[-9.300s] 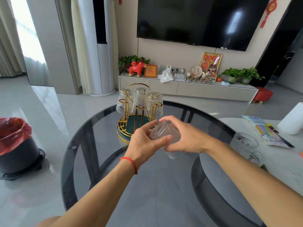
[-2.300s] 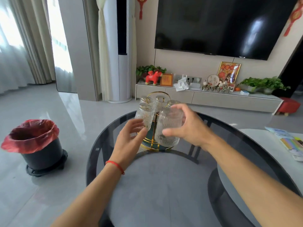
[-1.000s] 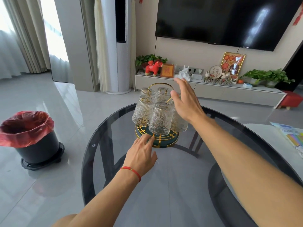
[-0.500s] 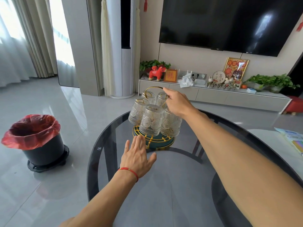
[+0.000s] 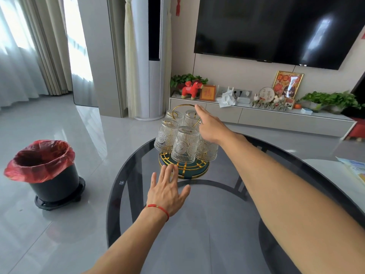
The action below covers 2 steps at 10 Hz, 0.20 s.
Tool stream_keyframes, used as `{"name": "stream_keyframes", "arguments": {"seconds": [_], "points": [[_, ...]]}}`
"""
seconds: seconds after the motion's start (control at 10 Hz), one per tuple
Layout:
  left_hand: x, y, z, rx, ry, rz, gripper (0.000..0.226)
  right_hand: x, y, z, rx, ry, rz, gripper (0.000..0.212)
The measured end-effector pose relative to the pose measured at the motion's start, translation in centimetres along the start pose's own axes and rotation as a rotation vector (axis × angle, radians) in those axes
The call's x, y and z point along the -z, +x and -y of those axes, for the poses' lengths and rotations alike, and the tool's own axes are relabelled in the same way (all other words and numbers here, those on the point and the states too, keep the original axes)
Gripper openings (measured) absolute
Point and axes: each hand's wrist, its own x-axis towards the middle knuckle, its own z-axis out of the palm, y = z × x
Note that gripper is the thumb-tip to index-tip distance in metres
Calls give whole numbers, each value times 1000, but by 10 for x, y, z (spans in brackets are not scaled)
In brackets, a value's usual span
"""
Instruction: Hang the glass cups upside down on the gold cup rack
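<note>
Both bare arms reach forward, well apart from each other. The left hand (image 5: 167,191) lies low with its palm facing down, fingers (image 5: 172,173) straight and slightly fanned, thumb spread out to the side; nothing is held in it. A thin red string bracelet (image 5: 158,208) circles the left wrist. The right arm is stretched out long, rising from the lower right, and the right hand (image 5: 210,126) sits higher and farther ahead than the left. Its index finger (image 5: 199,109) points forward and up, the other fingers loosely curled beneath, gripping nothing.
</note>
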Motion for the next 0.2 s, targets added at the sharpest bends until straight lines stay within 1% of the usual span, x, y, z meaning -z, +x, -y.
{"name": "stream_keyframes", "arguments": {"seconds": [0.1,0.2], "points": [[5,-2,2,-31,-60,-3,81,0,-6,2,48,-21,3,87],[21,-7,6,-31,-200,-99,73,1,-15,-1,116,2,-170,75]]}}
